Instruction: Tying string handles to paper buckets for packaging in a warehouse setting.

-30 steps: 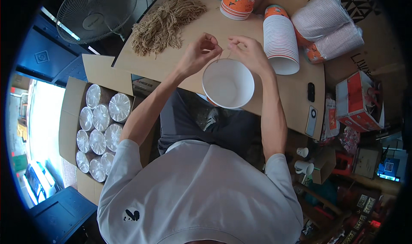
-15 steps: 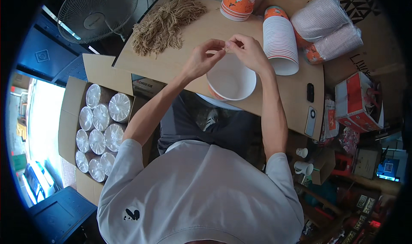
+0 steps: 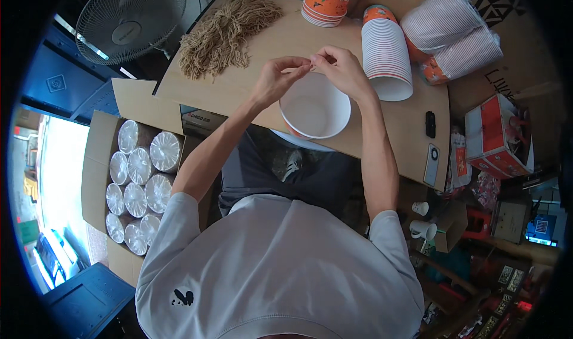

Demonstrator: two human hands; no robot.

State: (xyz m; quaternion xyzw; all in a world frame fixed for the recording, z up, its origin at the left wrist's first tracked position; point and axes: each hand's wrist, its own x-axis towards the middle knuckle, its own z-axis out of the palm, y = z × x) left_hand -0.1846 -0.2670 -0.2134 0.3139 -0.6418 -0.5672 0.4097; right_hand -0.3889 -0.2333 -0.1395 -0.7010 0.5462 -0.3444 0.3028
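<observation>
Over the table my left hand (image 3: pixel 277 81) and my right hand (image 3: pixel 345 75) meet fingertip to fingertip, both pinched closed. Whatever lies in the pinch is too small to make out. Just below them, at the table's near edge, a white-lined paper bucket (image 3: pixel 316 113) stands with its mouth up. A heap of tan cord strands (image 3: pixel 230 34) lies to the left, beyond my left hand. On the right, beyond my right forearm, a nested stack of paper buckets (image 3: pixel 387 55) rests on its side.
A short upright stack of orange buckets (image 3: pixel 326 3) stands at the back; plastic-wrapped stacks (image 3: pixel 444 18) lie far right. A phone (image 3: pixel 431 165) and a black object (image 3: pixel 430 124) sit near the table's right edge. Left are an open carton (image 3: pixel 95 172) of wrapped rolls and a fan (image 3: pixel 128 25).
The view has shifted slightly, so most table items sit a little farther left in it. My hands stay pinched together above the bucket, almost unmoved.
</observation>
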